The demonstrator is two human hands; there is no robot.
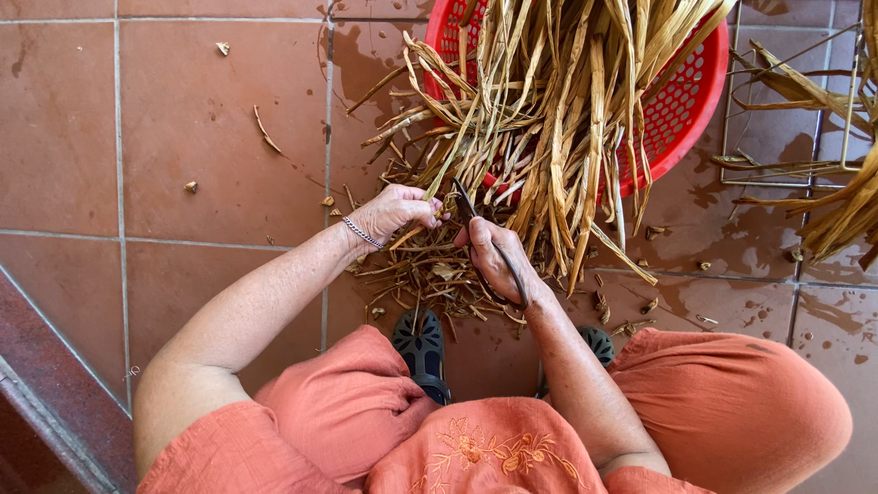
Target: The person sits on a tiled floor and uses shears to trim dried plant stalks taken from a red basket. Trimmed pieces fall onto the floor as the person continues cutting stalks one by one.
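Because the person sits low over the floor with both knees spread, the red basket serves as the landmark, standing just ahead of the feet at the top of the view, with wet patches on the tiles around it. That basket is the largest container and is piled past its rim with long dried leaves, tan and pale, which spill over its near edge and hang toward the hands, likely so that single strands can be drawn out without lifting the bundle. To the right of the basket lies a wire rack with more of the same leaves draped across it. Just below the basket's near edge, between it and the dark sandals, sits a heap of short brown trimmings, placed where cut ends would fall. The left hand, wearing a thin bracelet, is closed around the ends of a few strands below and left of the basket, pinching them taut. The right hand, just beside it under the basket's rim, is wrapped around dark shears, whose blades point up into the held strands. Small scraps dot the tiles well left of the basket.
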